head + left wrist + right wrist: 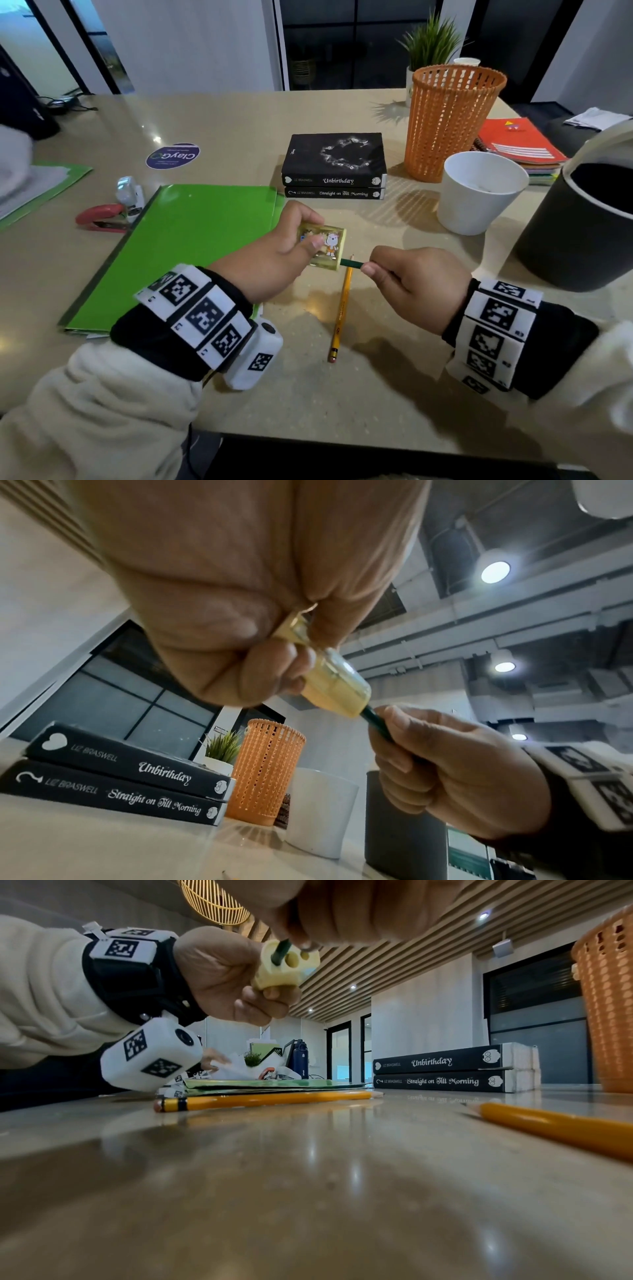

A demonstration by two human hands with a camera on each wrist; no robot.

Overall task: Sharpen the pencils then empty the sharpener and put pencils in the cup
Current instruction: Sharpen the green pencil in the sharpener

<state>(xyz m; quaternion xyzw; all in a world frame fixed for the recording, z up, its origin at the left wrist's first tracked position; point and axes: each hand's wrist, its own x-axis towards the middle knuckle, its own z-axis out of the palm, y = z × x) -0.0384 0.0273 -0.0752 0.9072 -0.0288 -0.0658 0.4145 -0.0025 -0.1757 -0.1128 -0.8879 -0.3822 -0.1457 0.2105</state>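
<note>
sharpening step, mid-task. my left hand [274, 255] curls round the yellow sharpener [323, 245], held above the table [376, 394], thumb pressed on its picture face. my right hand [416, 286] pinches the green pencil [351, 263], whose tip sits in the outermost of the three holes seen from the right wrist. a yellow pencil [340, 310] lies on the table just below the hands; a second yellow pencil [561, 1127] lies apart from it. the white cup [481, 192] stands beyond the right hand, holding no pencils that i can see. next, i judge: twist the green pencil while the sharpener is kept steady.
</note>
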